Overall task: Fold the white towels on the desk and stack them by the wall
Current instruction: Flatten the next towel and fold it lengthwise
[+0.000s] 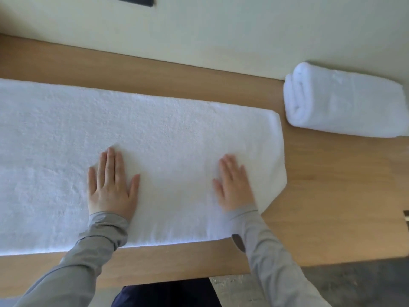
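A long white towel (155,134) lies flat across the wooden desk (321,196), running off the left edge of the view. My left hand (111,187) presses flat on it, fingers straight and together. To its right, my right hand (234,187) also rests flat on the towel, near its right end, and looks slightly blurred. A folded white towel (340,103) sits at the back right of the desk, against the pale wall (221,29).
The desk's front edge runs below my grey sleeves, with grey floor (354,284) beyond its right corner. A dark object (132,0) hangs on the wall at the top. Bare wood shows between the two towels and to the right.
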The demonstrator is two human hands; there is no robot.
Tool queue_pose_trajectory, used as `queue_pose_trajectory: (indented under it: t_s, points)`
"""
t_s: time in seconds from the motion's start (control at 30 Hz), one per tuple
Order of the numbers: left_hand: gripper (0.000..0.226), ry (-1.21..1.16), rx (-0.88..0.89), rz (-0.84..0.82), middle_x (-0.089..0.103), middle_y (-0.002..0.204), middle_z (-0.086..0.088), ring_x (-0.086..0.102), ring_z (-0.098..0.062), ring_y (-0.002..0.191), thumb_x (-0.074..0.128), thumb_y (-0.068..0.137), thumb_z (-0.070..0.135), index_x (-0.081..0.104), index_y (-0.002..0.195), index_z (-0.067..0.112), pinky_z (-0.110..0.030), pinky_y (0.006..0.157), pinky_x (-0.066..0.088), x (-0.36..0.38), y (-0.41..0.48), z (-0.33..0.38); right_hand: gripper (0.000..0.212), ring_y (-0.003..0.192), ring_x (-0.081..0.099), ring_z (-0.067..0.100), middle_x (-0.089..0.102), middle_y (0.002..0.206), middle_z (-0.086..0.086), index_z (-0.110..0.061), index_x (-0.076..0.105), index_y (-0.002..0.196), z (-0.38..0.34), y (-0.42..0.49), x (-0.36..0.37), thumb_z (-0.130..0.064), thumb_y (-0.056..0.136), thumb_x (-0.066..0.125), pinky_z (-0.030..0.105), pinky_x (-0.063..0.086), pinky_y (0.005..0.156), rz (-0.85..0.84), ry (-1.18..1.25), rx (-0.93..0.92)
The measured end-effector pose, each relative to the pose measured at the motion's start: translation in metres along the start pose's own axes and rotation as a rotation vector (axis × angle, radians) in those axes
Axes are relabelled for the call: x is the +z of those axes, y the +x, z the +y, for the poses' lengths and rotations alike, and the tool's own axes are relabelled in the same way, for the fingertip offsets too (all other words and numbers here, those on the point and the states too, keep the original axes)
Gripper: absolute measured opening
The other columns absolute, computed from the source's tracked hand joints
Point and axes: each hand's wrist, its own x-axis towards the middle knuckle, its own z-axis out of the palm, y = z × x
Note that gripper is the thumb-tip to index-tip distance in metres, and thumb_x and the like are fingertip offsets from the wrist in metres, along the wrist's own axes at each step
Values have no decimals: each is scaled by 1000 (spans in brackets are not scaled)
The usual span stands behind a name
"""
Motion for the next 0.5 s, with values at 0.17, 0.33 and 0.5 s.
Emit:
queue_pose_trajectory:
  t_s: [0.17, 0.33, 0.5]
  points:
    - [68, -153, 121, -21, 21, 154, -19, 17, -33, 143, 22, 93, 42, 24, 145, -2, -47, 117, 13, 0, -2, 42, 55, 137, 31, 23, 35, 148, 10, -8, 32, 142, 66, -21, -43, -24, 94, 52, 32, 23, 111, 423, 589, 592]
    - [65, -184, 325, -80, 25, 153, -16, 20, -30, 143, 22, 94, 41, 25, 145, 0, -43, 118, 14, 10, -8, 112, 44, 115, 47, 12, 52, 135, 6, -8, 51, 131, 106, -11, -49, -27, 92, 56, 24, 35, 97, 370, 1098, 939]
    - [67, -104, 271, -72, 24, 154, -14, 18, -27, 144, 17, 93, 43, 28, 145, 2, -40, 119, 9, 25, -7, 130, 34, 105, 59, 19, 64, 117, 3, -10, 62, 116, 111, -1, -49, -25, 85, 65, 31, 45, 93, 199, 1263, 856]
